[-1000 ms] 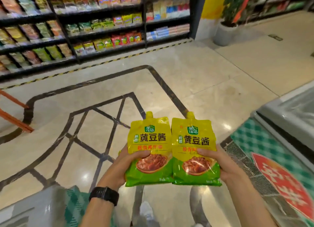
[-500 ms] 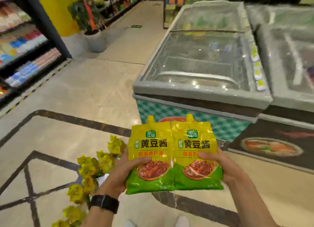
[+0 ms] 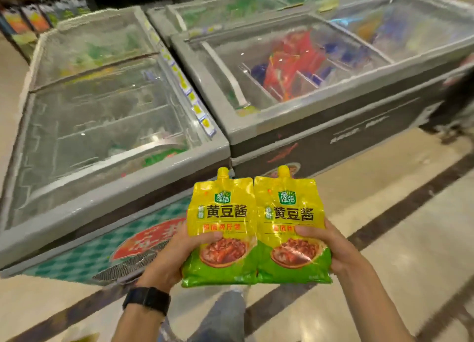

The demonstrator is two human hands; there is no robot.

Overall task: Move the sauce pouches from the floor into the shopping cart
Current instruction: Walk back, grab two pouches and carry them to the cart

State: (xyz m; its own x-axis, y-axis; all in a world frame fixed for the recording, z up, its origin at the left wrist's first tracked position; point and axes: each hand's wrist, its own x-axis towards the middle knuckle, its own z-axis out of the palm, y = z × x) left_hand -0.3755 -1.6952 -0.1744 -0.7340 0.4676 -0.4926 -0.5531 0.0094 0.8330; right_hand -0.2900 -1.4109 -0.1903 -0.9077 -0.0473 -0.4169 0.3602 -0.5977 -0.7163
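Sauce pouches [image 3: 220, 221] [image 3: 292, 221] gripped in both hands [image 3: 168, 258] [image 3: 338, 249] above polished floor [image 3: 410, 239], glass-lidded freezers [image 3: 115, 180] ahead.

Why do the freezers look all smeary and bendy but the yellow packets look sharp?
Head view: left freezer and right freezer are motion-blurred, edges curved by the wide lens, white glints on the glass. Head view: left pouch in the left hand and right pouch in the right hand are crisp, with slight foil glare.
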